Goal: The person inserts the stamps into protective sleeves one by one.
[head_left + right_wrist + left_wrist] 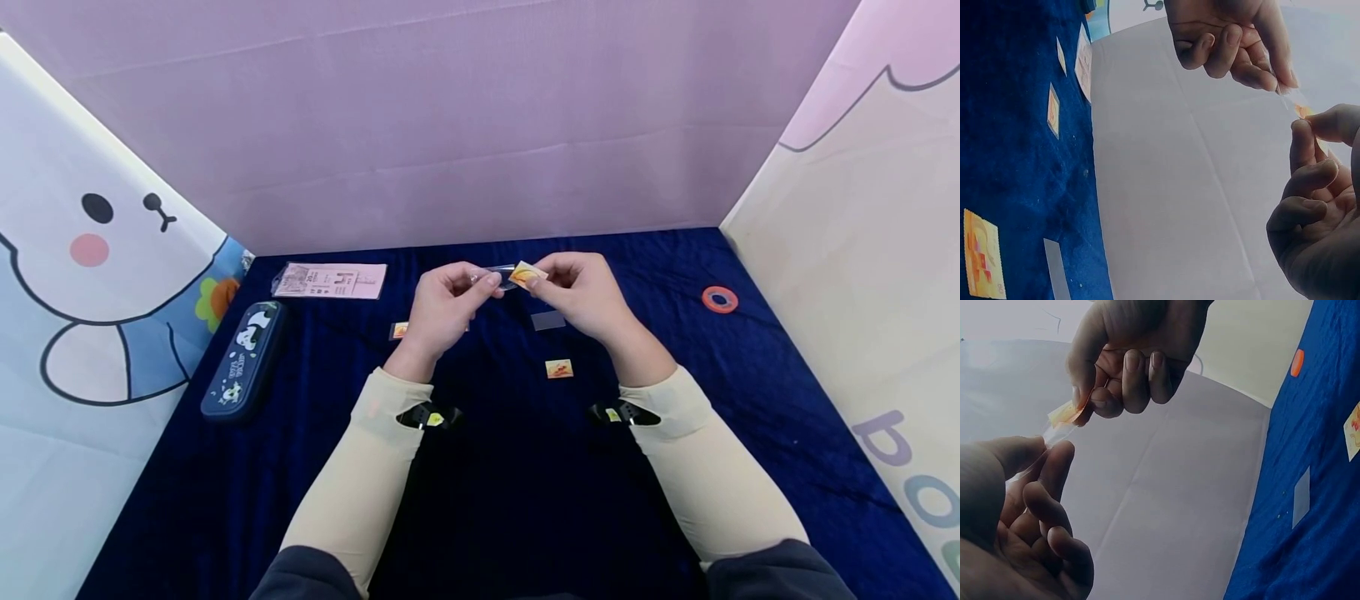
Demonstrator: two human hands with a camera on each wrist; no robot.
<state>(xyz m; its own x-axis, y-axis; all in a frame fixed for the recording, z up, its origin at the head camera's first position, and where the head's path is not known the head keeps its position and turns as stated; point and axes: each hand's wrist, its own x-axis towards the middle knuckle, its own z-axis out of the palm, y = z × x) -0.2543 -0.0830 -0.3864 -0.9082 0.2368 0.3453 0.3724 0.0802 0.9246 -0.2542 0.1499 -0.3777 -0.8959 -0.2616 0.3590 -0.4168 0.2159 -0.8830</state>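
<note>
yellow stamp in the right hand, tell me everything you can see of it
The yellow stamp is a small, flat, paper-looking piece with a yellow-and-orange print and pale edging. The right hand pinches it between thumb and fingers, which cover part of it. It is held tilted, raised above the dark blue cloth. Its free end is at the clear plastic sleeve held by the left hand; whether any of it is inside, I cannot tell.
</note>
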